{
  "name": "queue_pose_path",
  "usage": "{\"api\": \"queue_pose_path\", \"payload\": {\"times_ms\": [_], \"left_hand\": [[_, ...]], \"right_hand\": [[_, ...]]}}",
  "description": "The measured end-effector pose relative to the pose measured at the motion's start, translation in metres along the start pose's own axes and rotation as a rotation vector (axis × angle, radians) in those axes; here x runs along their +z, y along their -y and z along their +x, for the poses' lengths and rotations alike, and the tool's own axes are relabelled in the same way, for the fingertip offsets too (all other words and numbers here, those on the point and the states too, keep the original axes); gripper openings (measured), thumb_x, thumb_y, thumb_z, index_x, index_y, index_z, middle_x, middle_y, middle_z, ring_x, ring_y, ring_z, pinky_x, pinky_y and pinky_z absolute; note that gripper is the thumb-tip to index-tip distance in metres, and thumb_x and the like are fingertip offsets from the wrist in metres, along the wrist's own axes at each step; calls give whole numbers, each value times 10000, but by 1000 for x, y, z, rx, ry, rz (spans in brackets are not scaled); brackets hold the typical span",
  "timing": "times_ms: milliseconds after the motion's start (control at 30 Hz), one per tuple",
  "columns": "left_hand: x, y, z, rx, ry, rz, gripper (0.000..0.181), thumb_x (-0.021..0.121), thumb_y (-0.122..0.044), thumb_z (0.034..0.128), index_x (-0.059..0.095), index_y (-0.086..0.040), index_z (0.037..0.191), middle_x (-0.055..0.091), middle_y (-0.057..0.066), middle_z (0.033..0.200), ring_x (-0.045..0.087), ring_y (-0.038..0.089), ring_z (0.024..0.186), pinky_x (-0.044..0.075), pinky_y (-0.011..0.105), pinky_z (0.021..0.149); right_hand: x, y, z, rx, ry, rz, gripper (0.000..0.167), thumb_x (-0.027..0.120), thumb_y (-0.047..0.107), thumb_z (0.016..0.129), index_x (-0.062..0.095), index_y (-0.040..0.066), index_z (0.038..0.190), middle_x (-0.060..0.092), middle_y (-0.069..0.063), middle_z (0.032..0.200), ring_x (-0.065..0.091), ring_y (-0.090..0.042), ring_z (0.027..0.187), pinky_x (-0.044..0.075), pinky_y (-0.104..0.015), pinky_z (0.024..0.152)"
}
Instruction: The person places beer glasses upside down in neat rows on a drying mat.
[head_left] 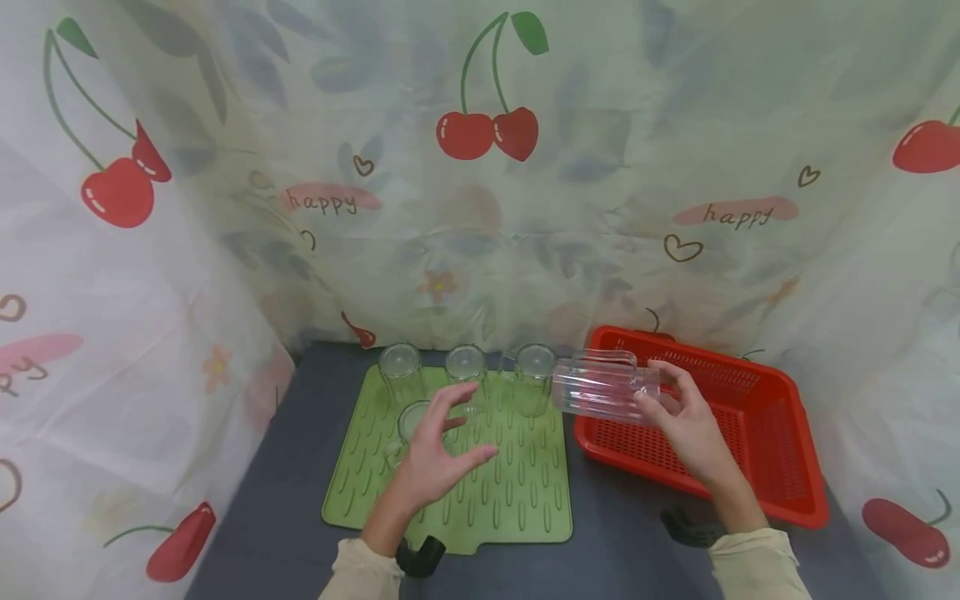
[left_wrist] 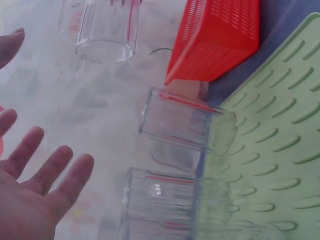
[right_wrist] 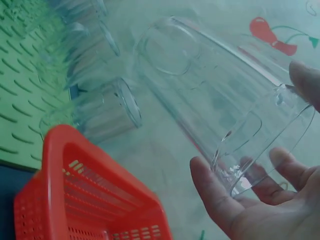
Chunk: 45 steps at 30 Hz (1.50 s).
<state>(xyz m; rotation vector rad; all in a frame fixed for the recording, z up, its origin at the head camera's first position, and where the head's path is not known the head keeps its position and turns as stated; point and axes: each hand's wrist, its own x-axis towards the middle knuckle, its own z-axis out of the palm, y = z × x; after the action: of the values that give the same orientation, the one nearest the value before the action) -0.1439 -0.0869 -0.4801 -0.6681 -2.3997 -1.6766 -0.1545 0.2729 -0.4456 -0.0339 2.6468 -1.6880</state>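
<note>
My right hand (head_left: 693,433) grips a clear glass mug (head_left: 600,390) by one end. The mug lies sideways in the air by the red basket's left side, and its handle shows along the upper side. In the right wrist view, fingers and thumb curl round the end of this mug (right_wrist: 210,95). My left hand (head_left: 435,462) hovers over the green mat (head_left: 517,500), fingers spread and holding nothing. Upside-down glass mugs stand on the mat: a left one (head_left: 402,375), a middle one (head_left: 467,367) and a right one (head_left: 534,387). Another mug (head_left: 414,417) is partly hidden behind my left hand.
The red perforated basket (head_left: 780,442) sits right of the mat on a dark grey table (head_left: 277,500). A pale curtain (head_left: 570,217) printed with cherries hangs at the back and both sides, close behind the mugs.
</note>
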Motion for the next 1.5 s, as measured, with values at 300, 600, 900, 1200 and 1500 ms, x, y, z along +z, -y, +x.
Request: {"api": "queue_pose_path", "payload": {"times_ms": [300, 600, 900, 1200, 1500], "left_hand": [[1, -2, 13, 38, 17, -38, 827, 846, -266, 851, 388, -338, 1536, 443, 20, 1534, 475, 274, 1406, 536, 490, 1060], [-6, -15, 24, 53, 20, -83, 845, 844, -187, 852, 378, -319, 1544, 426, 17, 1532, 451, 315, 1427, 536, 500, 1060], [-1, -23, 29, 90, 77, -138, 879, 861, -186, 830, 372, -302, 1552, 415, 2, 1550, 446, 268, 1434, 522, 459, 1089], [5, -21, 27, 63, 82, -109, 900, 881, -191, 805, 380, -309, 1544, 427, 55, 1552, 447, 310, 1437, 497, 479, 1111], [14, -18, 24, -14, 110, -94, 907, 893, -285, 788, 379, -396, 1527, 444, -8, 1533, 466, 197, 1376, 491, 453, 1057]], "right_hand": [[21, 4, -2, -86, 62, 125, 621, 620, 256, 1027, 291, 140, 1540, 393, -136, 1504, 570, 77, 1158, 587, -196, 875], [40, 6, -6, -179, 135, 245, 555, 589, 115, 1033, 319, 120, 1518, 446, -8, 1399, 627, 11, 1152, 605, -230, 863], [62, 4, -7, -231, 180, 298, 571, 596, 52, 1011, 307, -3, 1500, 476, 63, 1378, 635, -7, 1130, 591, -214, 876], [75, 1, -9, -251, 188, 360, 538, 575, 24, 1014, 318, 0, 1486, 498, 41, 1341, 656, -56, 1105, 597, -230, 851], [86, 2, -11, -313, 226, 449, 504, 523, -20, 1018, 326, 22, 1480, 492, 66, 1381, 604, -9, 1247, 580, -222, 925]]}}
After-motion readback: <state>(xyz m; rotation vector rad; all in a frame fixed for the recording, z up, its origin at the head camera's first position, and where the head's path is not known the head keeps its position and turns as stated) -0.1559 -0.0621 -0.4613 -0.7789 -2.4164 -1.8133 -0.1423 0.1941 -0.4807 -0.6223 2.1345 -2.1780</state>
